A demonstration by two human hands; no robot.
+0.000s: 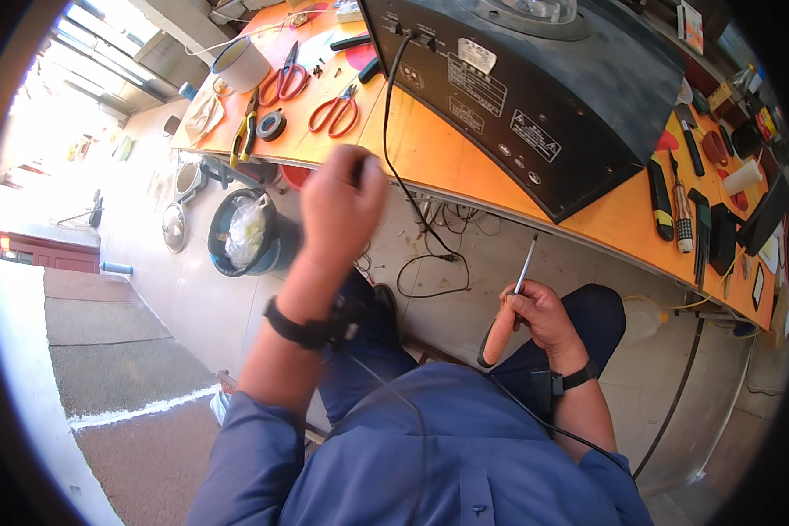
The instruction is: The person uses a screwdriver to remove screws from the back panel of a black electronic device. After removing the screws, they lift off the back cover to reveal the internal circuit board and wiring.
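Observation:
My right hand point(542, 317) is closed round a screwdriver point(500, 331) above my right thigh. Its orange handle with a dark end points down, and its thin metal shaft sticks up past my fingers. My left hand point(346, 206) is raised before the table's front edge, fingers curled in and a little blurred; what they hold, if anything, is hidden. On the table lies a large black appliance point(587, 167) with labels on the side facing me and a round part on top. A black power cord point(389, 131) runs from it and hangs over the edge near my left hand.
On the orange table point(500, 180) left are red-handled scissors point(334, 116), pliers point(244, 131), black tape point(273, 125) and a white pot point(241, 64). A utility knife point(660, 202) and more tools lie right. A lined bucket point(245, 235) and loose cables point(434, 273) are on the floor.

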